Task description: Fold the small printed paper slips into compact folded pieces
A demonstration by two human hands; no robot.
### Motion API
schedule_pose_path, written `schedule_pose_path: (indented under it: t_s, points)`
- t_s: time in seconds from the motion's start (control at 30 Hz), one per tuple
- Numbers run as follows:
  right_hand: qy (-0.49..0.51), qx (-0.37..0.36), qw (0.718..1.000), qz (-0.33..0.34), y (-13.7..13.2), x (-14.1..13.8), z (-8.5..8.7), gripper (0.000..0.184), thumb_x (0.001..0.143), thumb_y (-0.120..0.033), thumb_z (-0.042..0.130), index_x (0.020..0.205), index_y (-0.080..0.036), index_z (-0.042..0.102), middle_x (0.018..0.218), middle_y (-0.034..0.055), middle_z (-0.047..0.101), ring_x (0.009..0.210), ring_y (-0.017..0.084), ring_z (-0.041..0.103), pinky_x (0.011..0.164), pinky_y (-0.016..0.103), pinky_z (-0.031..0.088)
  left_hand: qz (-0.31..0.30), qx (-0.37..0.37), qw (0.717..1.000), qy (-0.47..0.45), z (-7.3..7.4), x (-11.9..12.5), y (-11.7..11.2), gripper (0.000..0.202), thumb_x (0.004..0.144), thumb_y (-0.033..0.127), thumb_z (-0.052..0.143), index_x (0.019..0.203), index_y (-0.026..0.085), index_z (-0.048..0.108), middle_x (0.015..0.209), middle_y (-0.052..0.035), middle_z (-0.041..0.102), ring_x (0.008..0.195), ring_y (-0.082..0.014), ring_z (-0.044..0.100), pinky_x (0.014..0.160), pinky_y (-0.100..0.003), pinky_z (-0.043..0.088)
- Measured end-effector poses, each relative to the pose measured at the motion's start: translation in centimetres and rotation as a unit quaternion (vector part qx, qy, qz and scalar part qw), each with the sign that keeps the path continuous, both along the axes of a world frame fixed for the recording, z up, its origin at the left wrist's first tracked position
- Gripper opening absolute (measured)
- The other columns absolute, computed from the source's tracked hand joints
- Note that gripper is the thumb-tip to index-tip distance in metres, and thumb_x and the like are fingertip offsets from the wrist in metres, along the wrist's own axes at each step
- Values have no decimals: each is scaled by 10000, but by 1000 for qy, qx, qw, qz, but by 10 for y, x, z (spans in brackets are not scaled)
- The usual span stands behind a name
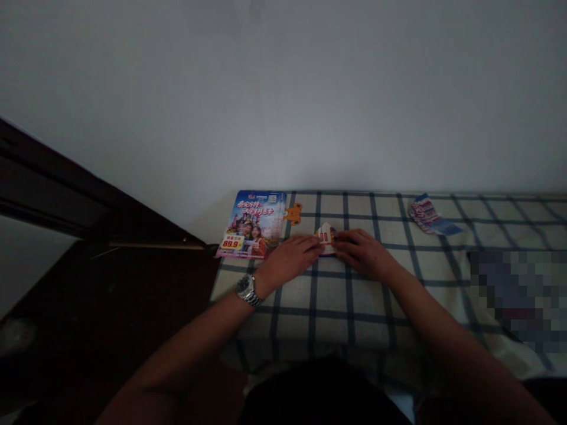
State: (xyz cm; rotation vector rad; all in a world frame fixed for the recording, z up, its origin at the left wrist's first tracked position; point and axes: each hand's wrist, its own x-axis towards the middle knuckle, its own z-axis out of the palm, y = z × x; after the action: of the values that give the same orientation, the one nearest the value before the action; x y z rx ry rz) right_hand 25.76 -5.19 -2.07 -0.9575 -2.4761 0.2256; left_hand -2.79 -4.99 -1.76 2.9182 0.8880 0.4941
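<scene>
A small folded paper (326, 237) with a pointed top and printed digits lies on the checked cloth (330, 307) between my hands. My left hand (292, 258), with a metal watch (248, 289) on its wrist, has its fingers closed on the paper's left side. From the other side, the fingers of my right hand (365, 255) hold the right edge, bent inward over it. Fingertips cover both sides of the paper, so part of its folds is hidden. Left of my left hand sits a stack of printed flyers (252, 221).
An orange cartoon-shaped piece (293, 213) lies beside the flyers. Crumpled printed paper (429, 215) rests at the right, with a blurred dark item (514, 295) nearer me. A white wall (354, 106) borders the cloth's far edge. Dark floor (146, 295) lies to the left.
</scene>
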Motion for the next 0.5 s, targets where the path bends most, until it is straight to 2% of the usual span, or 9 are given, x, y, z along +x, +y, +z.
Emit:
schedule_pose_path:
  t_s: [0.1,0.27,0.5]
  points:
    - [4,-2,1000,-1,-1,-1,1,275,1018,-319,609,1259,-259,726,1286,132,693,1163,304,655,985,514,579,8,-14,1000,-11,4,2,0,294,1055,218,546,1338,195,620,1374,-75,666,1235,-235,644,1073,-425,536]
    - [-4,-1,1000,-14,0,-4,1,265,1002,-326,635,1237,-243,727,1286,134,684,1163,307,641,989,508,568,28,-44,998,-29,11,8,-1,283,1039,191,552,1310,181,634,1319,-84,686,1221,-233,643,1067,-423,518]
    - [14,-21,998,-49,1,-9,2,182,1012,-269,621,1128,-251,759,1159,99,723,1061,273,656,935,457,564,43,-63,996,-45,15,14,0,256,1033,301,611,1259,193,662,1281,-79,680,1202,-242,626,1062,-430,496]
